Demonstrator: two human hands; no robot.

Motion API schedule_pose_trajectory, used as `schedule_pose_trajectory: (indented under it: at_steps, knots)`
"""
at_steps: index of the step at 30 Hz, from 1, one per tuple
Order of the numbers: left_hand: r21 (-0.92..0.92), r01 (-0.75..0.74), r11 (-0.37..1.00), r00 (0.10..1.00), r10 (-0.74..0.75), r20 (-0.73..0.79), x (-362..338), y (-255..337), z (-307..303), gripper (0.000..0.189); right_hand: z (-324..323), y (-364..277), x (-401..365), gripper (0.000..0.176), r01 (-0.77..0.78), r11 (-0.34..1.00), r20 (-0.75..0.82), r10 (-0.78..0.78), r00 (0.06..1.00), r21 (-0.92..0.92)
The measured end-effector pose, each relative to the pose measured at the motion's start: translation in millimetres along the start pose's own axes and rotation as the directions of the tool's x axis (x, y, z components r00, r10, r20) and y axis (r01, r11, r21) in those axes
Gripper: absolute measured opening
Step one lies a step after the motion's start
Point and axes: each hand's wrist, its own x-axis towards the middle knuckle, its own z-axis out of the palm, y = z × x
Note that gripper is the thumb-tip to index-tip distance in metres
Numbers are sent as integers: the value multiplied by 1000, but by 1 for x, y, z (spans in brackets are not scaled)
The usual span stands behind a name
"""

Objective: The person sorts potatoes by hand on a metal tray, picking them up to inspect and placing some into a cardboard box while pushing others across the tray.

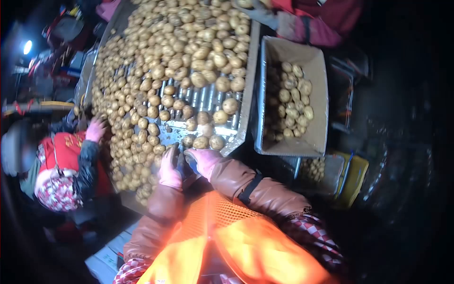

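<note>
Both my hands wear pink gloves and reach out from brown sleeves over an orange vest. My left hand (170,168) lies at the near edge of the metal roller table (246,113), fingers stretched toward the potatoes (189,57) and holding nothing. My right hand (203,161) is right beside it, fingers curled toward the left hand, just below three potatoes (202,141) at the table's near end. I cannot make out whether it holds anything; a dark patch sits between the two hands.
A cardboard box (318,94) partly filled with potatoes stands right of the table. A co-worker in a red vest (61,156) at the left has a pink-gloved hand (96,128) on the potatoes. Another person's red sleeve (302,28) reaches in at the top.
</note>
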Motion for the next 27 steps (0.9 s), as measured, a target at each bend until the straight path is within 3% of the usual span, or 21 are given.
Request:
schedule_pose_trajectory:
  at_steps: [2,3,5,6,7,10,11,12,13,14,15,16,17,18,19,20,22,23,25,27]
  knots:
    - [-38,9,999,1000,-10,-16,-3,-11,-5,44,-3,-8,-1,41,-19,1000,7,19,1000,8]
    - [-155,103,983,994,-106,-11,-6,-22,-4,39,-13,-10,3,41,-18,1000,39,18,999,-10]
    - [-498,442,747,891,-428,148,1,7,-10,34,-10,-6,7,41,-88,994,74,92,993,-57]
    - [-575,540,614,824,-526,212,4,20,-11,36,-13,-4,6,42,-124,991,90,128,988,-51]
    - [-632,523,571,822,-534,198,7,21,-8,33,-17,-3,8,42,-137,989,99,142,985,-59]
    - [-689,350,635,901,-429,62,11,22,-4,27,-21,-12,11,41,-108,994,94,109,990,-22]
    - [-530,308,790,942,-330,56,12,24,-8,28,-24,-21,13,38,-75,997,105,77,992,-22]
    - [-353,230,907,972,-228,48,14,26,-12,29,-11,-16,15,36,-41,999,-21,41,999,9]
    - [-185,212,960,977,-200,78,11,27,-15,28,4,-15,15,34,41,998,-121,-35,992,45]
    - [-6,174,985,979,-172,108,9,29,-17,27,-4,-17,6,30,-6,997,-79,12,997,81]
    - [163,120,979,980,-143,138,6,30,-19,26,-28,-17,-9,27,-117,932,29,114,993,342]
    - [192,352,916,860,-398,320,12,78,-6,21,-51,-17,-26,24,-253,791,138,213,967,557]
    - [135,188,973,923,-222,314,-1,72,11,24,-59,-16,-47,26,-315,459,172,327,929,830]
    - [87,14,996,954,-39,298,-14,66,29,29,-67,-15,-68,27,-250,52,203,437,876,967]
    - [-111,132,985,960,-99,261,-31,28,53,34,-63,-3,-79,26,-207,0,182,480,858,978]
    - [-312,225,923,962,-158,224,-41,19,53,39,-43,17,-85,25,-221,186,102,500,860,957]
    - [-85,97,992,995,-97,3,-56,7,5,42,-3,53,-70,23,-251,634,-62,429,901,731]
    - [53,74,996,988,-65,-142,-56,2,-23,43,8,65,-54,23,-219,777,-92,334,938,591]
    - [61,164,985,969,-149,-197,-52,-25,-36,46,1,46,-35,26,-42,958,-80,67,995,283]
    - [23,186,982,955,-175,-239,-58,-42,-38,47,-8,32,-38,27,-67,992,-71,74,995,107]
